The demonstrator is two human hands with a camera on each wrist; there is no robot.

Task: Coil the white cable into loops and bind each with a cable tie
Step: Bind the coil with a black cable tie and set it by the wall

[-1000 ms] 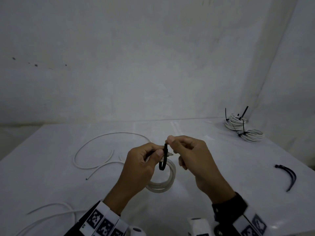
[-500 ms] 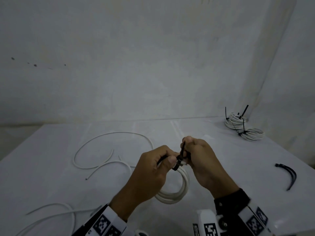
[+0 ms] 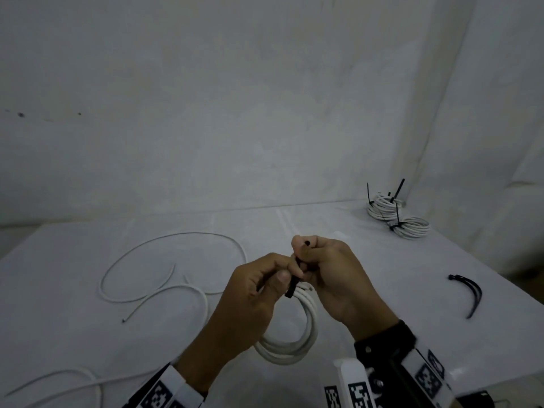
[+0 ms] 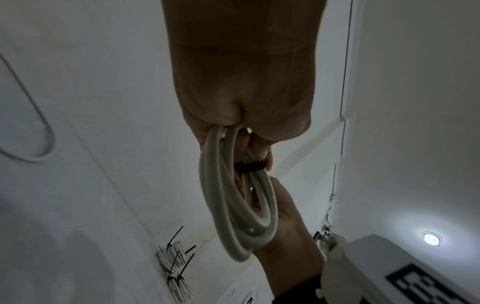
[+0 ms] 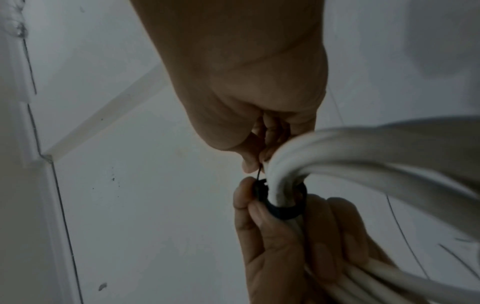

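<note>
From the head camera, both hands are raised over the middle of a white table [image 3: 88, 290]. The left hand [image 3: 259, 293] has its fingers curled round the top of a white cable coil [image 3: 294, 343], the thumb pressing on a black cable tie [image 3: 291, 288] that wraps the strands there. The right hand [image 3: 332, 278] is closed just beside it, pinching the tie's free end, whose tip pokes out above the fist. The coil hangs below the hands, close over the table. Loose cable [image 3: 164, 260] curves over the table to the left. Two tied bundles [image 3: 394, 214] sit at the far right near the wall, and spare ties [image 3: 471, 293] lie at the right edge.

From the left wrist, the left hand [image 4: 246, 92] grips the coil [image 4: 239, 216] at its top, fingers closed round the strands. The tie [image 4: 253, 166] bands the strands just below the fingertips. The right hand [image 4: 283, 218] is behind the coil. The tied bundles [image 4: 176, 273] lie on the table beyond.

From the right wrist, the right hand [image 5: 249, 98] pinches the thin tail of the tie between closed fingertips. The tie's loop [image 5: 283, 207] circles the strands of the coil [image 5: 350, 152], and the left hand [image 5: 293, 246] holds the strands beneath it, thumb against the tie's head.
</note>
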